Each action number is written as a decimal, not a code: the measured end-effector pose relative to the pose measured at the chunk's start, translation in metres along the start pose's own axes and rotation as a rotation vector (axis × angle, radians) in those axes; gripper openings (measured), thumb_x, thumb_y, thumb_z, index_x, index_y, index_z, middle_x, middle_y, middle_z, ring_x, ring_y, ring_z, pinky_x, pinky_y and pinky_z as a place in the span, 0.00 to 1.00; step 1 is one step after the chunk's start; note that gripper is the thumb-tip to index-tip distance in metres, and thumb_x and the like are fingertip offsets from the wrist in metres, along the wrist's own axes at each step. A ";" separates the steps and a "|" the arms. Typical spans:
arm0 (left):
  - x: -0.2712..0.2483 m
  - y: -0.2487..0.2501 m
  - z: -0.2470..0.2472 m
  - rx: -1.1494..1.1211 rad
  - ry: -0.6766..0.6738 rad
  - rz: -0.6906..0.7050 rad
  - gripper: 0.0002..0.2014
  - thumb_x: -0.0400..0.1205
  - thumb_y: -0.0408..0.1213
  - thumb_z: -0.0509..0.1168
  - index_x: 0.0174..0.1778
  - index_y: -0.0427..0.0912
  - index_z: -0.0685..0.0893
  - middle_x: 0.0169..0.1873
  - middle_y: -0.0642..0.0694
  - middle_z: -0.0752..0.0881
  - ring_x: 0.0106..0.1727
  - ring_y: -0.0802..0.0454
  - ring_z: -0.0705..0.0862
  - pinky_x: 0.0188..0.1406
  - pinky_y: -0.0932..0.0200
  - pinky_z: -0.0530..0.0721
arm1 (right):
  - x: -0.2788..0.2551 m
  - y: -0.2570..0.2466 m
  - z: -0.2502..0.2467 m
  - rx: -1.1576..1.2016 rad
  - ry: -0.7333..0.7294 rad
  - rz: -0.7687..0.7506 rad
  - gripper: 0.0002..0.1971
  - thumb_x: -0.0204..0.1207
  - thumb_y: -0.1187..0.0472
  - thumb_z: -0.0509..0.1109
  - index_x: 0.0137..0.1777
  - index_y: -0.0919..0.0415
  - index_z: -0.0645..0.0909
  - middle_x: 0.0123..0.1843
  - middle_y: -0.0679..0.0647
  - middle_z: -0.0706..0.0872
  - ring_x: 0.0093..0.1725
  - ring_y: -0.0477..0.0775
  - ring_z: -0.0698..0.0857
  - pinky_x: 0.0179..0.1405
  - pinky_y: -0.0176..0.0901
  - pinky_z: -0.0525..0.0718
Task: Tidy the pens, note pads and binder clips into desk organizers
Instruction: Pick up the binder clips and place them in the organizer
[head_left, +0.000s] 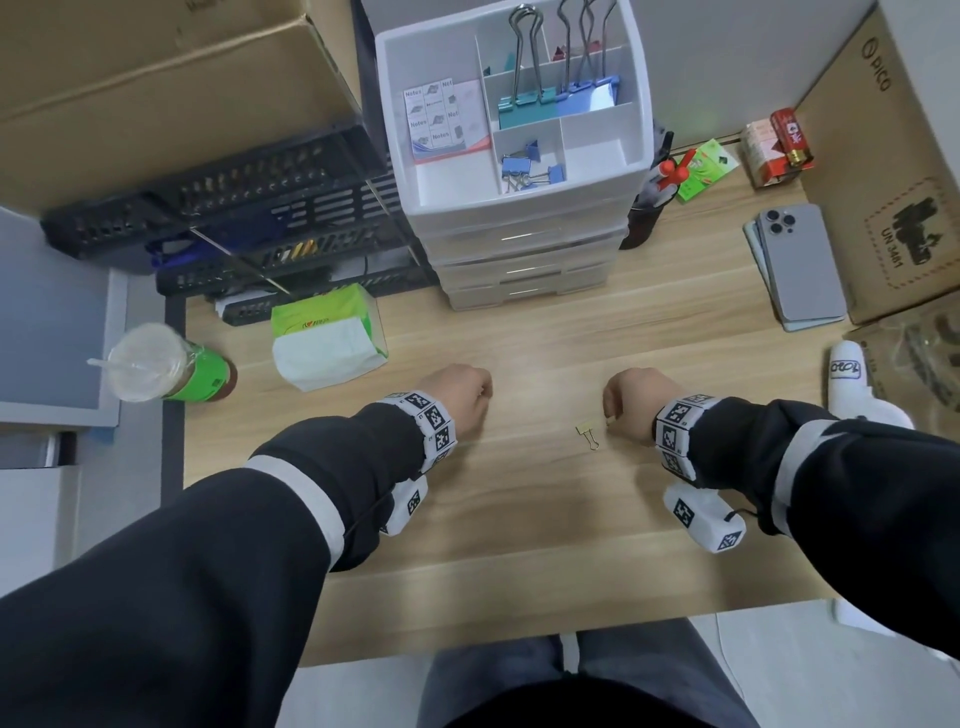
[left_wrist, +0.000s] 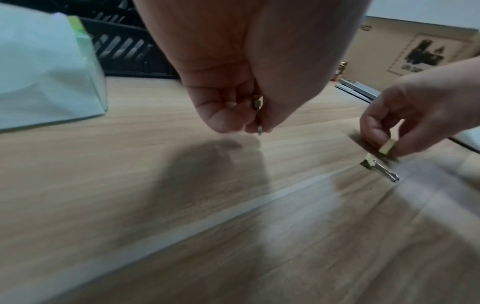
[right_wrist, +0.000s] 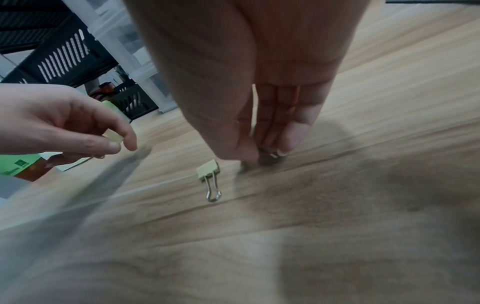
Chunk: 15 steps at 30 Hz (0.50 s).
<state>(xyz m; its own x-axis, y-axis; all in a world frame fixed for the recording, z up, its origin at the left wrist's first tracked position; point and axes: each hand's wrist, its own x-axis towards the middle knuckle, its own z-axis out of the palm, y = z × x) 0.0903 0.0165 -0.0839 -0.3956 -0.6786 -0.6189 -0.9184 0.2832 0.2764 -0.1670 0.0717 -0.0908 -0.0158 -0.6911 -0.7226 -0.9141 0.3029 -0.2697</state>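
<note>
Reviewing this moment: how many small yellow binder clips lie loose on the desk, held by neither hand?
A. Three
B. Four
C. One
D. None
C. A single loose yellow binder clip lies on the wooden desk just left of the right hand, which pinches another yellow clip, and the left hand pinches one of its own.

Matt wood-grain desk (head_left: 519, 338), glossy white plastic organizer (head_left: 524, 218), shiny metal-handled yellow clip (right_wrist: 209, 179).
</note>
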 end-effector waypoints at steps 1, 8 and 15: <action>0.000 0.000 -0.001 -0.011 0.000 0.009 0.14 0.83 0.35 0.57 0.56 0.44 0.87 0.55 0.46 0.89 0.57 0.43 0.86 0.57 0.48 0.84 | -0.001 0.001 0.001 0.038 0.014 -0.018 0.07 0.63 0.65 0.72 0.39 0.54 0.83 0.39 0.49 0.85 0.34 0.50 0.83 0.26 0.37 0.78; -0.011 0.001 -0.003 -0.086 0.031 -0.001 0.11 0.82 0.36 0.64 0.58 0.46 0.87 0.57 0.47 0.87 0.54 0.47 0.85 0.54 0.55 0.82 | 0.004 -0.008 0.017 0.239 -0.010 -0.001 0.08 0.75 0.66 0.61 0.48 0.61 0.81 0.51 0.55 0.87 0.50 0.59 0.84 0.46 0.45 0.81; -0.022 0.007 0.002 -0.152 0.042 -0.001 0.05 0.77 0.38 0.75 0.47 0.44 0.92 0.42 0.51 0.87 0.45 0.53 0.85 0.43 0.62 0.79 | 0.000 -0.020 0.030 -0.001 0.028 0.000 0.17 0.72 0.50 0.72 0.52 0.61 0.76 0.47 0.57 0.84 0.42 0.58 0.83 0.37 0.45 0.80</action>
<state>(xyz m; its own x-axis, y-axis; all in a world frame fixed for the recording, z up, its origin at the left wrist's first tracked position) 0.0923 0.0349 -0.0692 -0.3905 -0.7073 -0.5892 -0.9052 0.1784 0.3857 -0.1370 0.0848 -0.1046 -0.0272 -0.7093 -0.7044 -0.9143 0.3026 -0.2693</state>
